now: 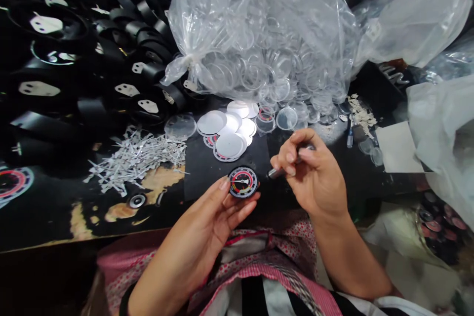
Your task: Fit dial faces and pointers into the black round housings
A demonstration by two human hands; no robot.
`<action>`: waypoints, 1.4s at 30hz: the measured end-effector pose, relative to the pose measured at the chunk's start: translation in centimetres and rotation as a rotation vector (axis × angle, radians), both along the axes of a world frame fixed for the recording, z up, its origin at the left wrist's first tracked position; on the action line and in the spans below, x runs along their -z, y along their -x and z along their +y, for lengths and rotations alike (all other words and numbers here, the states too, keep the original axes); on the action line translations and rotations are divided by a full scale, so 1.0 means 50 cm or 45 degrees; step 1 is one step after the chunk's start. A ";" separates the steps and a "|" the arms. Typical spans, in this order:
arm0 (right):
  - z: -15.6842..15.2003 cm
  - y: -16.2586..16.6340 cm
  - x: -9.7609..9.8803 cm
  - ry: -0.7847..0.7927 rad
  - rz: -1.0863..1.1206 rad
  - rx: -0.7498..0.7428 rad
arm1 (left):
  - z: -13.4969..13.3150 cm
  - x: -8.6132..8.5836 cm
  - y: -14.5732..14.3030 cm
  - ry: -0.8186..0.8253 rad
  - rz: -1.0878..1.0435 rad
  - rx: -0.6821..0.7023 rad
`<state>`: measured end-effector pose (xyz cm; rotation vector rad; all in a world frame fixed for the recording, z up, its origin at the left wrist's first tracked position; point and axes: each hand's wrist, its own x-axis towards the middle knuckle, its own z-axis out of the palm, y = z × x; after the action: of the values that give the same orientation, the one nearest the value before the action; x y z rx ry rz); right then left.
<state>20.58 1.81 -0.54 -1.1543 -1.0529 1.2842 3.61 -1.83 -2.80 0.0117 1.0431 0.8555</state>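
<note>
My left hand [225,207] holds a round black gauge [243,188] by its rim, with the dial facing up. Red and white scale rings and a pale pointer show on the dial. To its right, my right hand [313,170] is closed around a slim dark metal tool [274,173], whose tip points toward the gauge without touching it. The tool's exact kind is partly hidden by the fingers. Just beyond the gauge lies a loose pile of round dial plates [230,144], mostly white side up. A heap of small pale pointers [138,160] sits to the left.
A big plastic bag of clear round lenses [266,54] fills the back, some lenses spilling forward. Black gauge housings [126,59] crowd the back left. Small white parts [362,113], a blue screwdriver [350,133] and a white card [398,148] lie right. A metal ring [137,201] is near the front edge.
</note>
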 end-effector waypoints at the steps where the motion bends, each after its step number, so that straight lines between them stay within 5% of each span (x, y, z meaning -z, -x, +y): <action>1: -0.003 0.009 -0.011 -0.022 0.010 -0.023 | -0.001 0.001 -0.001 -0.024 -0.019 0.020; 6: -0.021 0.061 -0.048 -0.106 0.142 -0.178 | -0.006 0.011 0.000 -0.190 -0.110 0.114; 11: -0.021 0.090 -0.031 -0.211 0.195 -0.260 | -0.006 0.019 0.002 -0.253 -0.175 0.168; 17: -0.010 0.094 -0.012 -0.298 -0.060 -0.341 | -0.008 0.021 0.003 -0.221 -0.178 0.101; 29: -0.020 0.096 -0.023 -0.374 0.078 -0.236 | -0.009 0.024 0.004 -0.215 -0.219 0.084; 33: -0.033 0.096 -0.037 -0.439 -0.029 -0.158 | -0.005 0.015 0.005 -0.166 -0.211 0.079; 38: -0.018 0.114 -0.011 -0.529 -0.398 -0.409 | -0.007 0.022 0.000 -0.200 -0.225 0.046; 42: -0.016 0.100 -0.036 -0.410 -0.428 -0.449 | -0.009 0.025 0.001 -0.206 -0.207 0.056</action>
<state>15.59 1.03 1.27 -0.9816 -1.7053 1.1477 3.57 -2.29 -4.06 0.0998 0.8173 0.8838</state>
